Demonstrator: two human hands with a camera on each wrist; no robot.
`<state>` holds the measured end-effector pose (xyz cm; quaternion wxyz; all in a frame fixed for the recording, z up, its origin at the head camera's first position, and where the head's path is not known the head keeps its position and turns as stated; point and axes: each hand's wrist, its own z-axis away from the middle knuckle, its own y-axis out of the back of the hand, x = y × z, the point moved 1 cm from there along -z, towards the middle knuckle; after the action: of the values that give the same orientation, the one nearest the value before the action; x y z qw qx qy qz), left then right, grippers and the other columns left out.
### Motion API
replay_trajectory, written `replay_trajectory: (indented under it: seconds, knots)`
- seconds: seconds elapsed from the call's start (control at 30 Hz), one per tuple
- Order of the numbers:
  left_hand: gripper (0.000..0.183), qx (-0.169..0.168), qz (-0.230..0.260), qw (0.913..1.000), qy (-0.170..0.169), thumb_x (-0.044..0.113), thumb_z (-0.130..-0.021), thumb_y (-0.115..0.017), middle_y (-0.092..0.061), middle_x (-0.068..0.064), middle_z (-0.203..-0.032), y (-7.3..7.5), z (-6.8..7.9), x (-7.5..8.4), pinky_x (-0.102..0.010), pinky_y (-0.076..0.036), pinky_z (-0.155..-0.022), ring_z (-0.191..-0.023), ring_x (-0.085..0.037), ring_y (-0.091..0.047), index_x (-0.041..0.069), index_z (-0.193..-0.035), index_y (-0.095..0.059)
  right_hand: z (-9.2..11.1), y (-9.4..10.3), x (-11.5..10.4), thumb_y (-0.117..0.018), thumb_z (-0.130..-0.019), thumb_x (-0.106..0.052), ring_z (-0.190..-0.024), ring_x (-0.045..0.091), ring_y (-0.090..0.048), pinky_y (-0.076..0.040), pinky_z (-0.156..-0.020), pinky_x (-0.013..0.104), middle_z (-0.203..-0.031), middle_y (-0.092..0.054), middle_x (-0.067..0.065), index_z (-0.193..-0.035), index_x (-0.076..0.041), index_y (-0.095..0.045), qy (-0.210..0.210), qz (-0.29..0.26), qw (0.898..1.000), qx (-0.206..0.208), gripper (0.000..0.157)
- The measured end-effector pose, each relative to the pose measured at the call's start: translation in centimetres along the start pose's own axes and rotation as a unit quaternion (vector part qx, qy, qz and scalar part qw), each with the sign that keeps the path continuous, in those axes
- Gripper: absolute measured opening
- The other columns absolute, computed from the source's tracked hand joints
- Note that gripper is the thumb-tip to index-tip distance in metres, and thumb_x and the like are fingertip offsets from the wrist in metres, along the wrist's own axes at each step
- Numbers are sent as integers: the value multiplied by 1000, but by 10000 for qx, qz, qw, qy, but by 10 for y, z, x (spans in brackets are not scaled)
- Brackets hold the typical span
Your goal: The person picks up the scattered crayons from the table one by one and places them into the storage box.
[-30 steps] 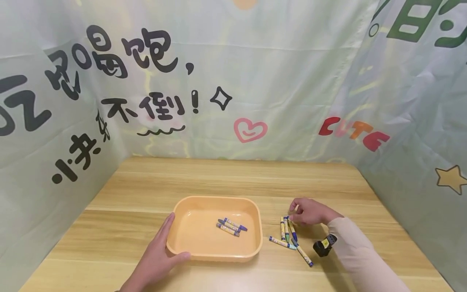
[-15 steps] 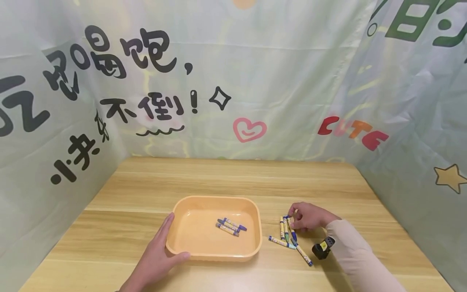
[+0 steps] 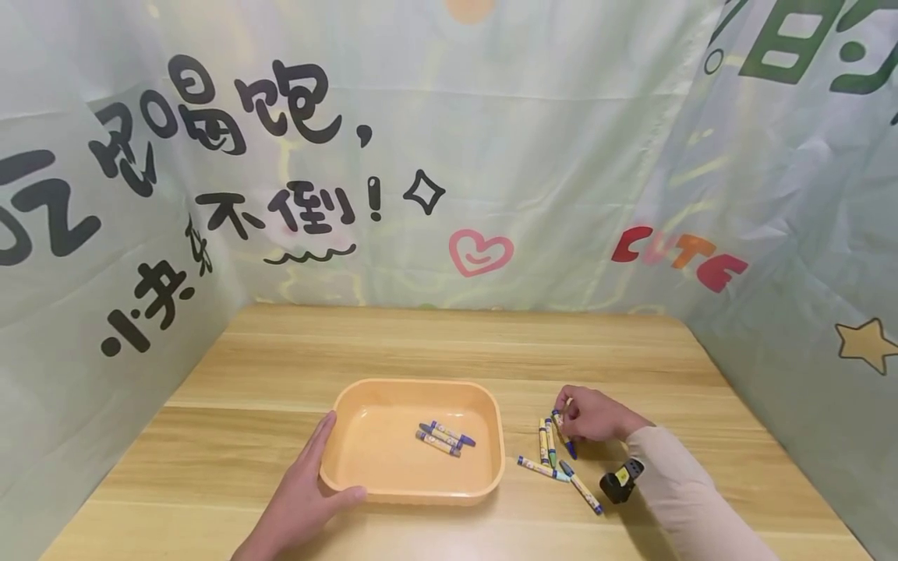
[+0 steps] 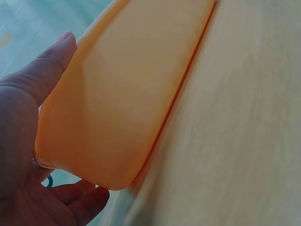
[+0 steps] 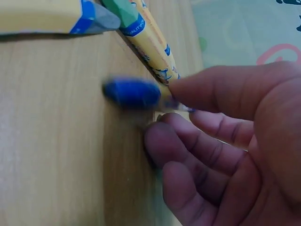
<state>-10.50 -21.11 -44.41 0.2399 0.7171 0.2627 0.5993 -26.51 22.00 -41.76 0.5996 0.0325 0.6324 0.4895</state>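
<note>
My left hand (image 3: 302,489) holds the left end of a light orange plastic tray (image 3: 414,496), thumb along its near side and fingers at its end. In the left wrist view the tray wall (image 4: 117,99) lies between thumb and fingers. Several crayons in yellow wrappers, one a dark blue crayon (image 3: 457,435), lie inside it towards the right. To the right of the tray, my right hand (image 3: 596,414) pinches a blue-tipped crayon (image 5: 134,93) between thumb and fingers. Its tip is blurred in the right wrist view, and the fingers partly cover its body.
More crayons lie beside the right hand: a green-tipped crayon (image 3: 550,446), a light blue one (image 3: 539,467) and a grey-tipped one (image 3: 585,492). They rest on the wooden table (image 3: 449,343). Printed cloth (image 3: 561,156) hangs around the table's back and sides.
My right hand has closed its fingertips on the blue-tipped crayon, which has shifted slightly right, apart from the green-tipped one. The left hand and tray have stayed in place.
</note>
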Motion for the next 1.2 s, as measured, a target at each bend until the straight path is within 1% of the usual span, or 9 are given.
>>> replay_trajectory:
  seconds: [0.13, 0.3, 0.4, 0.53, 0.67, 0.73, 0.93, 1.2]
  knots:
    - [112, 9, -3, 10000, -20, 47, -75, -80, -15, -19, -159, 0, 1, 0, -67, -26, -103, -139, -46, -23, 6, -155, -14, -2, 0, 1, -62, -82, 3, -52, 13, -50, -41, -49, 24, -62, -54, 1, -102, 1, -50, 31, -16, 9999, 111, 24]
    - [112, -31, 28, 10000, 17, 48, -75, -80, -14, -18, -159, 0, 1, 0, -67, -25, -104, -139, -46, -22, 6, -155, -13, -2, 1, 1, -63, -83, 2, -52, 12, -49, -40, -48, 23, -62, -54, 2, -103, 0, -50, -12, 21, 9999, 128, 24]
    - [113, -36, 61, 10000, 49, 47, -75, -80, -15, -18, -159, -1, 2, 0, -67, -25, -104, -139, -46, -23, 7, -155, -13, -2, 3, 0, -62, -83, 3, -51, 13, -48, -37, -46, 22, -63, -54, 3, -104, 1, -49, -87, -2, 9999, 118, 25]
    - [112, -8, 13, 10000, -7, 48, -75, -80, -15, -19, -159, 0, 2, 1, -69, -26, -102, -139, -47, -23, 8, -156, -13, -5, 5, -3, -61, -84, 3, -53, 15, -50, -38, -46, 24, -66, -56, 5, -105, 0, -49, -200, 74, 9997, 151, 24]
    - [111, 28, -13, 10000, -82, 48, -76, -79, -15, -20, -159, 1, 2, 1, -70, -26, -101, -138, -48, -24, 8, -156, -13, -6, 7, -6, -62, -84, 2, -54, 16, -53, -43, -49, 28, -70, -57, 5, -105, 0, -50, -150, 222, 9995, 188, 24]
    - [112, 37, 0, 10000, -71, 48, -75, -80, -16, -20, -159, 0, 1, 0, -69, -27, -102, -138, -47, -25, 6, -155, -14, -6, 7, -8, -62, -84, 2, -56, 17, -53, -45, -51, 29, -72, -57, 5, -105, 1, -50, -69, 270, 9995, 173, 24]
    - [112, 5, -9, 10000, -35, 48, -75, -80, -15, -18, -159, -1, 0, 1, -67, -26, -104, -139, -46, -24, 6, -155, -14, -6, 11, -15, -63, -84, 0, -59, 17, -54, -46, -55, 30, -77, -58, 5, -105, -1, -51, -32, 495, 9987, 144, 24]
    - [112, 25, -4, 10000, -6, 48, -75, -80, -15, -19, -159, -1, 1, 2, -68, -27, -103, -138, -47, -25, 8, -156, -13, -14, 20, -30, -59, -84, 2, -59, 17, -55, -48, -54, 29, -79, -59, 7, -107, 1, -50, 132, 513, 9985, 141, 25]
